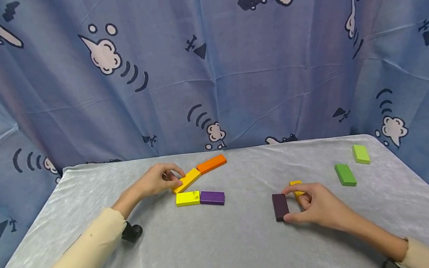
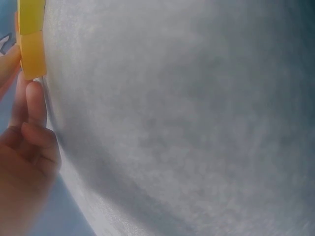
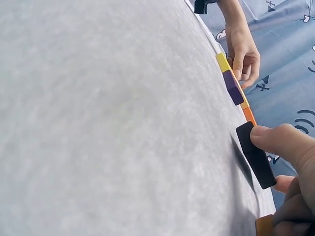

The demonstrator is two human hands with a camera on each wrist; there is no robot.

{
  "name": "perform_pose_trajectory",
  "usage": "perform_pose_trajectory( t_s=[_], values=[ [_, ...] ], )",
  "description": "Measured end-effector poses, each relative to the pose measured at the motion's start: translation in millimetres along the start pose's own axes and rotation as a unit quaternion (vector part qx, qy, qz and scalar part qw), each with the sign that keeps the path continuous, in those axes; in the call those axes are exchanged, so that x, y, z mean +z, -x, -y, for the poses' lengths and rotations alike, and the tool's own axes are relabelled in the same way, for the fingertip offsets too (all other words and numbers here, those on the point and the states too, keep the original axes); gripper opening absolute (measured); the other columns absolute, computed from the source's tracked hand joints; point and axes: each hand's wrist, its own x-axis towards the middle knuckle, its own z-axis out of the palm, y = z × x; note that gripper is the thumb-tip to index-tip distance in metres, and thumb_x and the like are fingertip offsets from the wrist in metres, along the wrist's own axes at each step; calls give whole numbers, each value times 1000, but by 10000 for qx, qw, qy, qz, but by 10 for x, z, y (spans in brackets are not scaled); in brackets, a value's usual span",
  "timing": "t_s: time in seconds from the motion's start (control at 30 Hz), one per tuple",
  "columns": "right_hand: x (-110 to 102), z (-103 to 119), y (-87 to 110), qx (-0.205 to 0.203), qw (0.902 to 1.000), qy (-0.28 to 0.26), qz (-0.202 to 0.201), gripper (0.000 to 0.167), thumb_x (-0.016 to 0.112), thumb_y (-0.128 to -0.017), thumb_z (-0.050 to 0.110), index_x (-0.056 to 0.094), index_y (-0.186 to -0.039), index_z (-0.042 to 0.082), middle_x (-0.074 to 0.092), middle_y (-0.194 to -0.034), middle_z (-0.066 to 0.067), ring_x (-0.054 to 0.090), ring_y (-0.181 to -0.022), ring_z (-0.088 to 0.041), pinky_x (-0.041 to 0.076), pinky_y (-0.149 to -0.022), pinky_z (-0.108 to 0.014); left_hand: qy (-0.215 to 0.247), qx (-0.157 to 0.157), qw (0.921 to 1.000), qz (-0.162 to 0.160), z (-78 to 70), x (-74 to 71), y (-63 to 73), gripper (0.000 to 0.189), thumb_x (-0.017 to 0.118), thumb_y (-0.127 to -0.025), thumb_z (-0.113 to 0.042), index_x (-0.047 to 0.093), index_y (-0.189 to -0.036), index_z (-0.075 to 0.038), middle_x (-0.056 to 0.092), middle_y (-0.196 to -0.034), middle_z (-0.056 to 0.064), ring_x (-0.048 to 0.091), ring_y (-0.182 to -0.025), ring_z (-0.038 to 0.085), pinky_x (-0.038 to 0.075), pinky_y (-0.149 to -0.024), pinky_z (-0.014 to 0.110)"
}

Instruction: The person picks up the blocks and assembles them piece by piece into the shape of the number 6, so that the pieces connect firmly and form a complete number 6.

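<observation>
At the left of the table, my left hand (image 1: pixel 159 179) grips the near end of an amber-yellow block (image 1: pixel 189 179) between thumb and fingers. The far end of that block meets an orange block (image 1: pixel 212 164). Just in front lie a bright yellow block (image 1: pixel 188 198) and a purple block (image 1: pixel 212 198), end to end. My right hand (image 1: pixel 318 204) pinches a dark, nearly black block (image 1: pixel 280 207) by its two ends. In the right wrist view, the dark block (image 3: pixel 255 155) is raised off the cloth above its shadow. Another amber block (image 1: pixel 295 183) sits partly hidden behind the right fingers.
Farther right lie a green block (image 1: pixel 345 175) and a light green block (image 1: pixel 361 154). A pale grey velvety cloth (image 1: pixel 198 255) covers the table. Behind its back edge hangs a blue curtain (image 1: pixel 172 66) printed with planes.
</observation>
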Motion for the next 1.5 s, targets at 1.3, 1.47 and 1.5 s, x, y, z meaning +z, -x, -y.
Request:
perform_pose_trajectory(
  t_s=[1.3,1.47,1.5],
  values=[
    [365,396,-355,-232,9946,-916,431,52,93,-75,29,71,-117,8,27,-57,8,25,-50,-6,29,-50,-23,38,-74,10000,16,1,0,-18,22,72,-94,-1,73,-116,-4,69,-89,2,62,-80,20,52,-73,34],
    [421,420,-389,-443,9932,-976,457,51,92,-76,25,70,-118,5,26,-56,7,24,-49,-6,32,-52,-24,22,-91,10000,16,1,-2,-17,22,72,-94,0,73,-116,-4,69,-89,3,62,-80,20,52,-73,33],
    [431,424,-395,-459,9933,-958,449,51,92,-76,25,70,-118,6,26,-56,7,24,-49,-6,32,-52,-24,25,-90,10000,15,2,-2,-17,22,72,-94,0,73,-116,-4,69,-89,3,61,-80,20,52,-72,33]
  ],
)
